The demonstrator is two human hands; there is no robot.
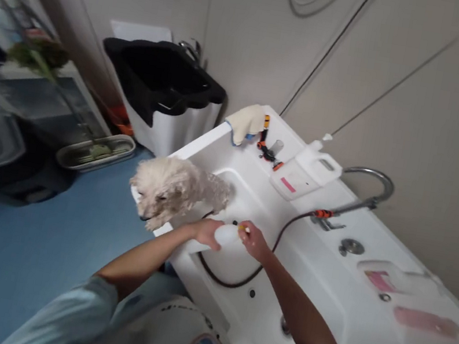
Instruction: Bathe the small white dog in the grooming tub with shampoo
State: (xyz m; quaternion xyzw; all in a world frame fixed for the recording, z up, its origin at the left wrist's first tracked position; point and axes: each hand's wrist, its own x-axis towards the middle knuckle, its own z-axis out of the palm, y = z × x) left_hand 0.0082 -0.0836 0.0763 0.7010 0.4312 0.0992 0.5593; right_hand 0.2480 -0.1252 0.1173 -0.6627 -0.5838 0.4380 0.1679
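Observation:
A white squeeze bottle (227, 235) lies across my left hand (207, 232), whose fingers are wrapped round its body. At the bottle's other end, my right hand (257, 243) pinches the small yellow tip. Both hands are over the near side of a white bathing tub (339, 308). To their left, a wet cream-coloured curly dog (165, 185) stands in the tub, its head and a front paw over the rim. Beneath the hands, a dark shower hose (278, 236) loops across the basin.
On the tub's back ledge stand a translucent jug (306, 173), a curved chrome tap (379, 188) and a second clear container (383, 277). A cream towel (246, 122) drapes over the far corner. Beyond the dog is a black-and-white basin (159, 90), beside blue floor (32, 245).

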